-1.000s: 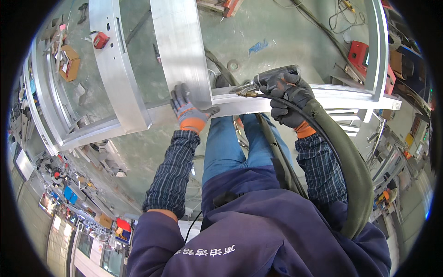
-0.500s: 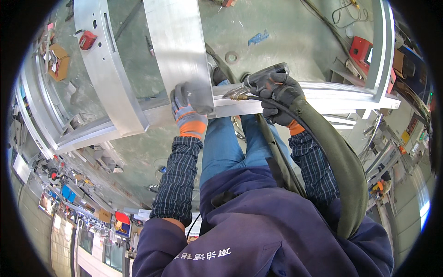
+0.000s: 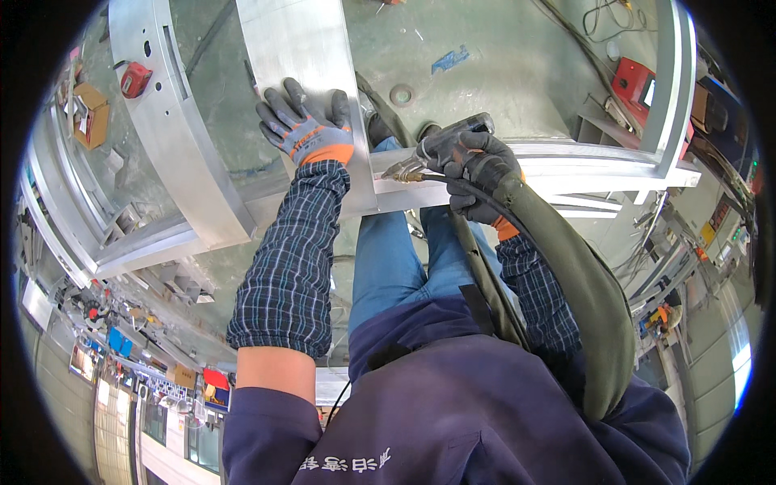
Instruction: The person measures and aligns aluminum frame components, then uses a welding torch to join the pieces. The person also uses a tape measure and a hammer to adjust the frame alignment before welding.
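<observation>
Panel (image 3: 295, 40) bears the splayed left hand (image 3: 310, 129) — right hand (image 3: 487, 171) grips a dark tool (image 3: 439, 147).

Bright sheen on metal panel (image 3: 297, 44), rim distortion

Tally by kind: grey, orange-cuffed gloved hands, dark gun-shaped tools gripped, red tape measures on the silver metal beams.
Grey, orange-cuffed gloved hands: 2 (left hand, right hand)
Dark gun-shaped tool: 1
Red tape measure: 1
Total: 4

Two hands (image 3: 309, 129) (image 3: 485, 168), one handheld tool (image 3: 440, 144)
</observation>
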{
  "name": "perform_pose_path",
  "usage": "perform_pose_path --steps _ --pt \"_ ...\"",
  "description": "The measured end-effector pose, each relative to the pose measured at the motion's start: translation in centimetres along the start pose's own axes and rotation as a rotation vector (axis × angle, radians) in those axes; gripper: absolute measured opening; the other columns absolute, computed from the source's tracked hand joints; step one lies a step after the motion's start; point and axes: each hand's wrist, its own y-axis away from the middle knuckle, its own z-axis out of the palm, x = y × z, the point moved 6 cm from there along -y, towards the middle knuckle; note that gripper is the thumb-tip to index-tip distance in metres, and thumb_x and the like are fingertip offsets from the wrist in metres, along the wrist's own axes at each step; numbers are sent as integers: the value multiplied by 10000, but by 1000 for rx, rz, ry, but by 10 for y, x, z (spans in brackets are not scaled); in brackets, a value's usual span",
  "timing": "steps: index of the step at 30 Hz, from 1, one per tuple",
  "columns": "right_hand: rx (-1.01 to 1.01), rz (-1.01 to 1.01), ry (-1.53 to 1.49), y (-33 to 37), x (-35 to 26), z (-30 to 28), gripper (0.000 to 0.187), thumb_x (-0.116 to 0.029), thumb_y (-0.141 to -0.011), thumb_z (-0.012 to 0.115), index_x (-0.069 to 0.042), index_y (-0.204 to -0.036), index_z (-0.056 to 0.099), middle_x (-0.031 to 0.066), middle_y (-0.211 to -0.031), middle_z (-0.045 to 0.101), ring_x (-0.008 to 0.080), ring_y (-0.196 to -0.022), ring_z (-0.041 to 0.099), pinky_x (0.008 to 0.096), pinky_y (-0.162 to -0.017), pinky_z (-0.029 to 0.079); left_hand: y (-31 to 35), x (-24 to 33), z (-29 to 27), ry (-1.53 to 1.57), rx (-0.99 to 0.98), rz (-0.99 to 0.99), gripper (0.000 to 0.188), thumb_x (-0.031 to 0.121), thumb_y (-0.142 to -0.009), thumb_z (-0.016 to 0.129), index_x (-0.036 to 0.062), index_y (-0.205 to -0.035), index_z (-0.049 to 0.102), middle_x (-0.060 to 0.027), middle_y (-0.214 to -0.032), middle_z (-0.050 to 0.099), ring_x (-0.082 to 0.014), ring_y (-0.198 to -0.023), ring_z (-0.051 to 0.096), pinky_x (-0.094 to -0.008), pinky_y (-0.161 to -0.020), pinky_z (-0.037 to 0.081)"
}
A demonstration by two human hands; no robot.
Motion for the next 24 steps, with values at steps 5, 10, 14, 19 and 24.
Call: perform_pose_path --steps 5,10,14,19,24 --pt "-8 20 -6 3 -2 -1 298 -392 -970 638 -100 -991 695 112 -766 728 198 -468 584 326 -433 433 1 6 -3 7 -43 -6 948 699 -982 478 56 -1651 280 -262 -1675 244 -472 -1554 175 -563 -1272 150" --pt "77 -137 110 -11 -10 -20 288 -387 -984 619 -112 -938 692 118 -782 735 199 -467 589 337 -447 459 1 6 -7 33 -12 -16 930 684 -968 530 85 -1642 305 -248 -1669 262 -456 -1556 185 -568 -1270 176" --pt "66 -60 33 -13 -9 -24 310 -394 -993 598 -107 -921 688 118 -792 738 196 -474 583 349 -459 466 1 9 -7 52 -36 -20 927 673 -968 543 88 -1644 300 -246 -1670 250 -456 -1556 180 -583 -1264 178" --pt "19 -103 8 -19 -13 -33 247 -259 -1005 597 -31 -1043 681 117 -850 698 214 -633 661 395 -552 584 2 10 -7 54 -35 -10 932 660 -966 553 81 -1645 284 -251 -1663 233 -464 -1552 171 -593 -1258 179" --pt "-83 7 -137 -22 -9 -26 259 -217 -985 608 3 -1108 669 119 -846 672 228 -671 680 386 -586 615 2 10 -9 40 -48 1 963 648 -947 590 81 -1647 252 -249 -1645 231 -473 -1537 179 -592 -1251 195"
